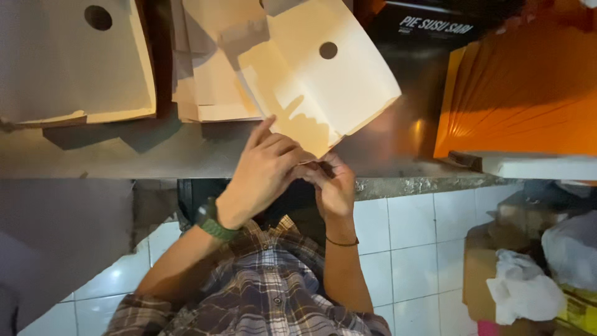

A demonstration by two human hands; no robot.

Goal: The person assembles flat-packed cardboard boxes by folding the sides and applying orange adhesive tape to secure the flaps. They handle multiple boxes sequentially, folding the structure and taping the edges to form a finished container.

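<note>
Together, both hands (298,171) pinch the cream box blank (317,81) beside orange sheets (522,93).

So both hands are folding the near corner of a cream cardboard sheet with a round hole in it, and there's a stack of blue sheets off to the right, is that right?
Not quite: the stack on the right is orange, not blue, as the head view shows. The rest holds: the left hand and right hand work the near corner of the cream cardboard sheet with its round hole.

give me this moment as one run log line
left hand: pinching cream cardboard box blank at near corner | right hand: same corner | left of it: flat blank stack | right: orange sheets
</note>
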